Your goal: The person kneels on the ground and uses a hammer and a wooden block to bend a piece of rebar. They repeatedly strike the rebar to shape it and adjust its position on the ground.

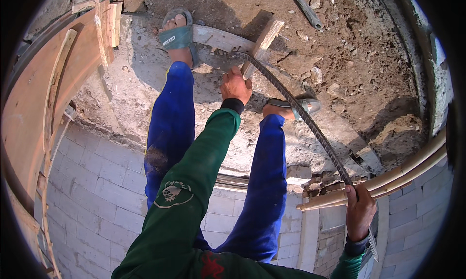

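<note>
My right hand (360, 212) is wrapped round a long ribbed steel bar (310, 123) close to its near end, which sticks out past my wrist. The bar slants up to the left, and its bent far tip lies against a pale wooden board (221, 39). A short wooden block (264, 40) stands tilted across the right end of that board, beside the bar's tip. My left hand (236, 87) is closed at the block's lower end, with the fingertips partly hidden. My left sandalled foot (178, 39) is at the board's left end; my right foot (286, 109) is beside the bar.
A curved wooden panel with nailed strips (58, 85) stands at the left. Two wooden poles (383, 182) jut in at the lower right. Below the concrete ledge is a grey block wall (111, 182). A metal pipe (306, 9) lies on the stony soil (349, 51).
</note>
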A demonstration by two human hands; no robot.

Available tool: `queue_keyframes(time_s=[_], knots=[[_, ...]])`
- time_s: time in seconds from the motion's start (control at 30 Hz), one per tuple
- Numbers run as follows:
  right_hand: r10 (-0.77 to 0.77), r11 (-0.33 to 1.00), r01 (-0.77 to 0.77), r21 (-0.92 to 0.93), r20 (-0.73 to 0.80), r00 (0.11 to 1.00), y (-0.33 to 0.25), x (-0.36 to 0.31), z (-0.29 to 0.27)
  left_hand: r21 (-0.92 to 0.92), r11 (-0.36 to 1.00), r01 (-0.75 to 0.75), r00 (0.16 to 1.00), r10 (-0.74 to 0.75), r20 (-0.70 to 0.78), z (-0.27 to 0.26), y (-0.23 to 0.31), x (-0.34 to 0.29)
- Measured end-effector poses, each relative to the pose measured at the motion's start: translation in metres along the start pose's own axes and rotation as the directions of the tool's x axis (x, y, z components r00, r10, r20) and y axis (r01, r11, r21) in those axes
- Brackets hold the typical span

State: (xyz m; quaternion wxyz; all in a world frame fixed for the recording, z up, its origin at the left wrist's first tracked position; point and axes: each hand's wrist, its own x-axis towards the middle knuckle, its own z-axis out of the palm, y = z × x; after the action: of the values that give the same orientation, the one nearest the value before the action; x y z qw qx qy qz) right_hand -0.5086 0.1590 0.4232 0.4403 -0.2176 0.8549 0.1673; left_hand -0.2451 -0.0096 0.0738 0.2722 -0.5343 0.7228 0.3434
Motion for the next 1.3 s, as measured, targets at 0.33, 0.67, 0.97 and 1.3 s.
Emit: queue_keyframes(time_s=[0.33, 0.67, 0.97, 1.3], knots=[[0.054, 0.999, -0.054, -0.009, 0.104, 0.993, -0.002, 0.000, -0.002, 0.095, 0.995, -0.039, 0.995, 0.031, 0.090, 0.004, -0.009, 0.016], [-0.220, 0.972, 0.221, -0.076, 0.017, 0.975, 0.067, 0.100, 0.020, 0.103, 0.995, -0.016, 0.995, 0.006, 0.097, 0.003, -0.011, 0.031], [0.040, 0.999, -0.044, 0.022, 0.135, 0.990, -0.012, 0.008, -0.017, 0.094, 0.989, -0.112, 0.994, 0.112, -0.004, 0.011, -0.014, 0.019], [-0.105, 0.994, 0.101, 0.036, 0.174, 0.979, 0.043, 0.045, 0.013, 0.115, 0.993, -0.028, 1.000, 0.026, 0.017, 0.015, -0.004, 0.019]])
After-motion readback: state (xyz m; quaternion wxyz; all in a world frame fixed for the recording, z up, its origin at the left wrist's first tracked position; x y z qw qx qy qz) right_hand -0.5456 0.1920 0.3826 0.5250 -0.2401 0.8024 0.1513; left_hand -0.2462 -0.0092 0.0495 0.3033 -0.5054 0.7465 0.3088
